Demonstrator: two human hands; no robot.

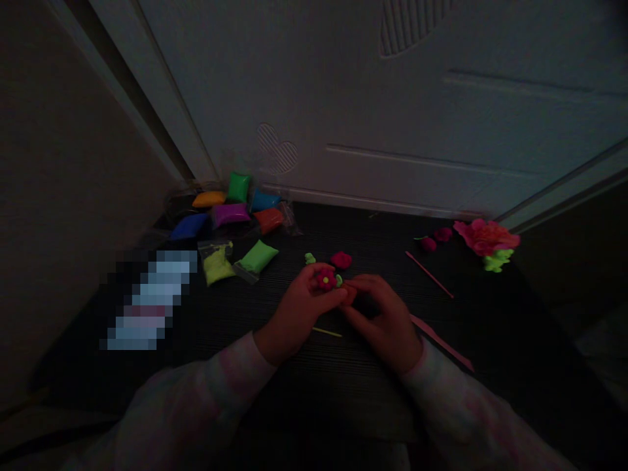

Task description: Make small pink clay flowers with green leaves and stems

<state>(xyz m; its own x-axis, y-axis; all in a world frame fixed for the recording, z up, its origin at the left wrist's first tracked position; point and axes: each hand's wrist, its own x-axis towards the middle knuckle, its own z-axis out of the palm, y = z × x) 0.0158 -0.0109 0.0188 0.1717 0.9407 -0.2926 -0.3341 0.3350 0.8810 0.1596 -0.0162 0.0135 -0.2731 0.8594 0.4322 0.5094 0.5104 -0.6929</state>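
Observation:
My left hand (pixel 300 307) pinches a small red clay flower (pixel 326 280) with a yellow centre, held just above the dark table (pixel 206 340). My right hand (pixel 381 320) is curled beside it, fingertips touching the flower's right side at an orange-red bit of clay (pixel 349 292). A second red clay piece (pixel 341 260) and a small green piece (pixel 309 258) lie just behind my hands. A thin yellow stick (pixel 326 332) lies on the table under my left wrist.
Several coloured clay packets (pixel 230 212) are piled at the back left, with two green ones (pixel 258 256) nearer. A finished pink flower with green leaves (pixel 488 241) sits at the back right, beside two dark red balls (pixel 436 239) and pink sticks (pixel 429 275). A pale door stands behind.

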